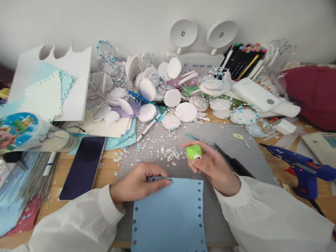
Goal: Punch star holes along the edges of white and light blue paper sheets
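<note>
A light blue paper sheet (168, 213) lies on the grey cutting mat (236, 154) in front of me, with small flower-shaped holes along its left and right edges. My left hand (138, 183) is closed, pinching the sheet's top left edge and pressing it down. My right hand (211, 166) holds a small green paper punch (194, 152) just above the sheet's top right corner. Tiny punched paper bits (168, 152) are scattered on the mat beyond the sheet.
A pile of white foam discs (170, 94) and markers (244, 59) fills the back of the desk. A blue glue gun (301, 168) lies at the right, a dark tablet (84, 166) at the left, and a white pen (148, 127) near the mat's top.
</note>
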Available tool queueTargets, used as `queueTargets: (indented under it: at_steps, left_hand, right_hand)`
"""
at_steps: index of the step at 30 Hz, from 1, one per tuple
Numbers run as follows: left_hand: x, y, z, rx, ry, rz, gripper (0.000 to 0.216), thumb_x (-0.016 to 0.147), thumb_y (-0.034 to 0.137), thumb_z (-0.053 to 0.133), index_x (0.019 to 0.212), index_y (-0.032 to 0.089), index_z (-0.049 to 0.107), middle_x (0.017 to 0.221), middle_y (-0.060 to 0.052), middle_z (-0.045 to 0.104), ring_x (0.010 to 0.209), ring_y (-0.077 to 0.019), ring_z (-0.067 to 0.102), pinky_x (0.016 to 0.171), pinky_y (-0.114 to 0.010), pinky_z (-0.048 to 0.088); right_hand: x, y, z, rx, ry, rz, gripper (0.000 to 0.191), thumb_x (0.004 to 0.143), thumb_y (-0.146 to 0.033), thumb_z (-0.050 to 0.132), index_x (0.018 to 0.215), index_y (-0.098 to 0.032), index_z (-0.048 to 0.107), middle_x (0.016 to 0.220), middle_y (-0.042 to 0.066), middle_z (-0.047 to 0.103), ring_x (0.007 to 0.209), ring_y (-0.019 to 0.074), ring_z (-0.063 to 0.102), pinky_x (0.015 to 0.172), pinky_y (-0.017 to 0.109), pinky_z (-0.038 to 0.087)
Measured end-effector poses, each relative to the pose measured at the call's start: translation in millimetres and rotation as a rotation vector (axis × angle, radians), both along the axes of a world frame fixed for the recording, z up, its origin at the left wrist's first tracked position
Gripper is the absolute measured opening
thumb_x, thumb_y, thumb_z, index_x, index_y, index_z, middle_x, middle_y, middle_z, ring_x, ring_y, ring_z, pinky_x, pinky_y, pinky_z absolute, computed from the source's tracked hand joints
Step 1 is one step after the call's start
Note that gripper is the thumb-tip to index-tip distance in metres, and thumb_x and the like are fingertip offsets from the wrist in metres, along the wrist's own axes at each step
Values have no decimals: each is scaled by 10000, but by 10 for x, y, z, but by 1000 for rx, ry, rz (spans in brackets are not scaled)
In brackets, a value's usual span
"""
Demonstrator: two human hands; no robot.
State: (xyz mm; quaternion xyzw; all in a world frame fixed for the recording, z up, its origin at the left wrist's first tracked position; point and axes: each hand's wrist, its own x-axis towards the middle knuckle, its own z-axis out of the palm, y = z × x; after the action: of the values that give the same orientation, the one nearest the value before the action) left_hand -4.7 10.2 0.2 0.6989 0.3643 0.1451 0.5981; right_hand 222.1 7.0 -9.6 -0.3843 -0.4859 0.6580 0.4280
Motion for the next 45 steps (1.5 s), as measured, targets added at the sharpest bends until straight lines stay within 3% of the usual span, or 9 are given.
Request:
queueTargets:
  at_steps: [3,7,12,15,21,25,31,36,45]
  left_hand:
    - [-9,25,11,-116,-51,8,247,865,306,547,751,100,621,639,12,532,558,-67,427,508,-153,355]
    - [-15,21,11,-116,-64,-15,299,872,345,534,742,94,630,640,3,525,571,-73,428,502,-154,351]
    - [-20,20,16,-109,-63,-53,291,888,317,506,765,90,638,652,-3,527,585,-77,431,512,-154,357]
    - [-21,20,22,-92,-40,-52,285,889,309,503,766,91,639,649,0,527,581,-76,430,509,-155,350]
    - [-20,10,5,-63,-31,-65,299,904,303,481,761,93,638,640,9,508,580,-75,419,532,-163,349]
    - [-22,5,-22,-7,-29,-65,309,904,304,485,733,88,624,630,14,480,586,-76,400,542,-172,343]
    - [-16,16,-18,-7,-69,-72,263,895,249,493,695,101,577,612,32,427,574,-68,364,531,-165,332]
    - [-16,17,-11,-6,-74,-76,255,895,255,495,715,99,586,627,25,456,587,-72,388,540,-166,345]
    - [-24,-7,-31,58,-60,-77,297,912,294,468,735,102,611,630,24,458,584,-79,382,551,-178,342]
  right_hand:
    - [-20,-5,0,-21,-40,-30,286,764,-379,700,974,-209,605,802,-6,533,661,83,474,615,211,426]
    - [-49,-16,37,-55,-57,-4,275,762,-370,695,952,-202,587,896,23,566,757,107,520,708,235,462]
    - [-69,-49,88,-10,-152,6,287,764,-301,691,1009,-221,566,825,-1,526,706,103,508,612,215,457]
    - [-76,-57,102,89,-229,16,240,772,-293,678,979,-225,577,847,9,537,670,102,500,568,217,449]
    - [-73,-56,123,447,-385,116,195,765,-283,683,923,-191,615,879,53,565,822,176,557,715,305,470]
    - [-95,-92,121,540,-444,178,241,740,-242,707,947,-165,612,882,58,566,790,162,558,700,295,464]
    - [-140,-100,67,538,-522,184,347,749,-242,701,1070,-186,582,904,54,592,819,172,567,742,313,469]
    - [-139,-90,68,546,-444,179,293,773,-262,680,1042,-196,585,955,73,612,894,198,576,812,348,469]
    - [-84,-123,101,604,-515,223,316,794,-257,648,1090,-197,554,897,59,620,818,187,573,768,334,474]
